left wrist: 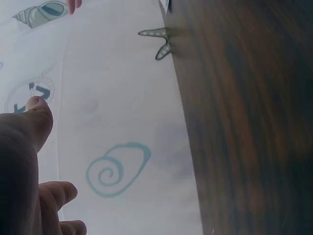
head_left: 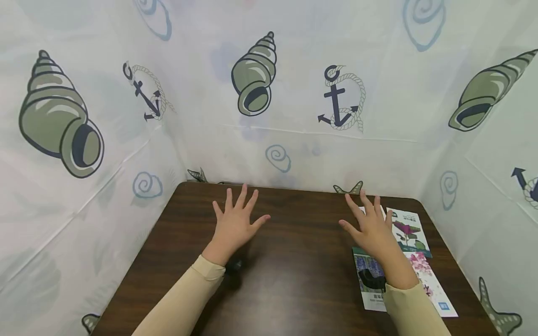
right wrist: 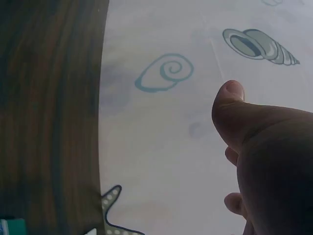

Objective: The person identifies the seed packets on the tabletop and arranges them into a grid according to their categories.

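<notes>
In the head view my left hand is held over the left half of the dark wooden table, fingers spread and holding nothing. My right hand hovers over the right side with its fingers also spread. Below it lie several flower cards: one with a magenta bloom, one with pink blossoms, one with blue-purple flowers, and another mostly hidden behind the fingers. The wrist views show the left thumb and the right thumb extended, touching nothing.
White cloth printed with shells, anchors and starfish hangs behind the table and along both sides. Black devices sit at the wrists; the right one covers part of a card. The table's back corners are rounded.
</notes>
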`<state>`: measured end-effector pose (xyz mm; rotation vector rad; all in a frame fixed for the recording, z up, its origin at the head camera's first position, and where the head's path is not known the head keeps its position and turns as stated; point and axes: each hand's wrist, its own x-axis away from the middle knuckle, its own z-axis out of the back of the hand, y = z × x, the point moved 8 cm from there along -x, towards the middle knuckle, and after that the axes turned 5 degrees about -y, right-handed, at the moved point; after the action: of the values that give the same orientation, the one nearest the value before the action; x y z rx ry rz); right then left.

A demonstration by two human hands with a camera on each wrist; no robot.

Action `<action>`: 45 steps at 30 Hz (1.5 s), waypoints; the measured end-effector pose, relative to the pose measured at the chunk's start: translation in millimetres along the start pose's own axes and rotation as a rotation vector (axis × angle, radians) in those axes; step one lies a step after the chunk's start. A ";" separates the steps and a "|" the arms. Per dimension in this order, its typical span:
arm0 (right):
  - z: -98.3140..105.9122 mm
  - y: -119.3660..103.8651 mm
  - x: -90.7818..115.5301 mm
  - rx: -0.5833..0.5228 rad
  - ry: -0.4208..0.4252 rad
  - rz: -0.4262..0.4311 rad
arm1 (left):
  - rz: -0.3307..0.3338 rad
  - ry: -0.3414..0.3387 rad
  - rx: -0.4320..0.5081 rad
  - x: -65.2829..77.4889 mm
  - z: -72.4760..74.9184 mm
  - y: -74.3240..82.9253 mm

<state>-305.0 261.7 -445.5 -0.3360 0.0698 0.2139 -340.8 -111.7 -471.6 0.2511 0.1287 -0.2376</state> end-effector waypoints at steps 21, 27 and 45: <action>-11.3 18.2 61.5 -0.113 0.073 -0.010 | -0.123 -0.084 0.146 18.7 -48.0 70.5; -17.5 31.5 84.5 -0.128 0.072 -0.046 | -0.177 -0.156 0.275 33.0 -53.1 98.1; -61.3 72.5 153.2 -0.150 0.023 -0.043 | -0.353 -0.312 0.409 62.1 -89.5 187.5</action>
<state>-173.6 338.2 -542.3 -0.4890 0.0690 0.1728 -243.0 74.6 -524.0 0.5943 -0.1908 -0.6525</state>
